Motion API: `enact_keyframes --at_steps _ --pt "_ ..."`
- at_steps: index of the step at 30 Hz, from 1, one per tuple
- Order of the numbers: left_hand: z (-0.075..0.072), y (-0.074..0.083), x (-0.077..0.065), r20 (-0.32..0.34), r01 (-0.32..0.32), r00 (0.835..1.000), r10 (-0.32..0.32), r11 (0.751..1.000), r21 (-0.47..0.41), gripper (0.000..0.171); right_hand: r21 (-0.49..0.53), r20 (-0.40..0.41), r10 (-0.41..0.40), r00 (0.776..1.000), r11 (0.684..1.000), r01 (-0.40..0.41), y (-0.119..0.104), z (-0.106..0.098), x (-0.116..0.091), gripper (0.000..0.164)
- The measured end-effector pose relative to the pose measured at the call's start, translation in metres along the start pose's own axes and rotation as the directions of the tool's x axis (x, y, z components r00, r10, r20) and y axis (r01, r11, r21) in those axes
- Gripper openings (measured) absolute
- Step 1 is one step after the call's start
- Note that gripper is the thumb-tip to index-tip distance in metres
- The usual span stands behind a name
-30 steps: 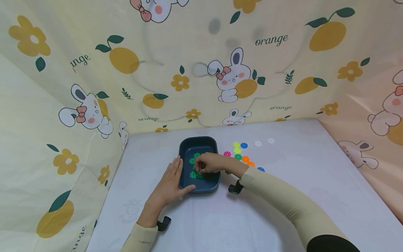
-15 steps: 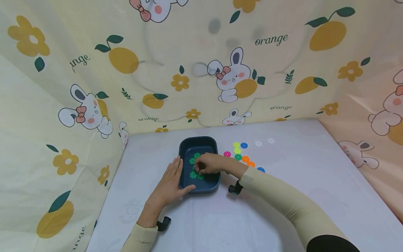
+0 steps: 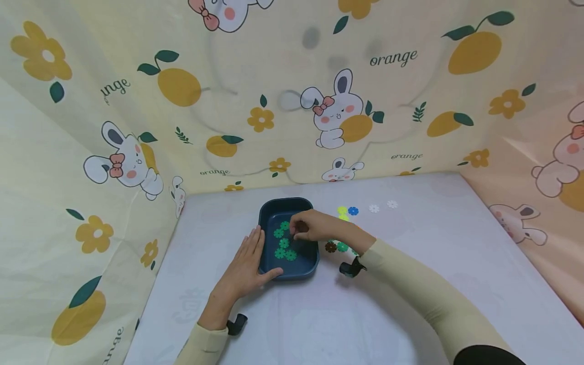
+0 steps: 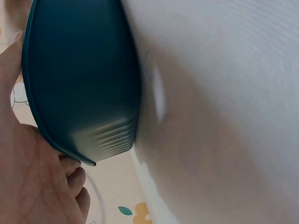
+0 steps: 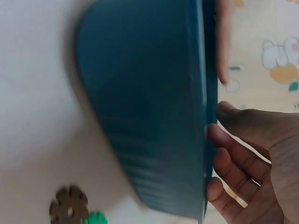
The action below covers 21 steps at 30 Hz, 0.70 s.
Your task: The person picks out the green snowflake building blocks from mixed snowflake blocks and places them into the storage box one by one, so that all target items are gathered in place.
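With the left hand [image 3: 246, 266] bracing the blue tray [image 3: 296, 274], fingers straight, the curled right hand [image 3: 315, 225] — whether it pinches anything I cannot tell — should probably move lightly over the green flower pieces [image 3: 284, 243] inside, just below frame centre.

Left grip [image 3: 245, 266] outstretched, right grip [image 3: 315, 225] loosely curled.

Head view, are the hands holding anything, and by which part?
Left hand rests along the left rim of the tray without gripping. Right hand: cannot tell; nothing shows between its partly hidden fingertips.
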<state>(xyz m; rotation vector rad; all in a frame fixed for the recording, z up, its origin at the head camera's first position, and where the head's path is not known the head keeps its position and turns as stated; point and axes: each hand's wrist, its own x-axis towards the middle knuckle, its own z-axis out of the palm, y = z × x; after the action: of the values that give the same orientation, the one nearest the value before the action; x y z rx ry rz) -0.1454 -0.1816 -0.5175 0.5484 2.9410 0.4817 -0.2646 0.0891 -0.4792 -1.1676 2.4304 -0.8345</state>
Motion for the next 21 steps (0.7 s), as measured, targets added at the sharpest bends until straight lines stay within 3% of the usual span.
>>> enact_keyframes --at_steps 14,21 --pt "0.0 0.002 -0.001 0.001 0.028 1.0 -0.028 1.0 0.002 0.122 0.029 -0.157 0.041 0.987 0.999 -0.036 0.032 -0.031 -0.043 0.01" --pt "0.001 0.001 0.0 -0.01 0.005 1.0 -0.005 1.0 -0.002 0.121 0.058 -0.181 0.143 0.973 0.989 -0.135 0.049 -0.037 -0.066 0.017"
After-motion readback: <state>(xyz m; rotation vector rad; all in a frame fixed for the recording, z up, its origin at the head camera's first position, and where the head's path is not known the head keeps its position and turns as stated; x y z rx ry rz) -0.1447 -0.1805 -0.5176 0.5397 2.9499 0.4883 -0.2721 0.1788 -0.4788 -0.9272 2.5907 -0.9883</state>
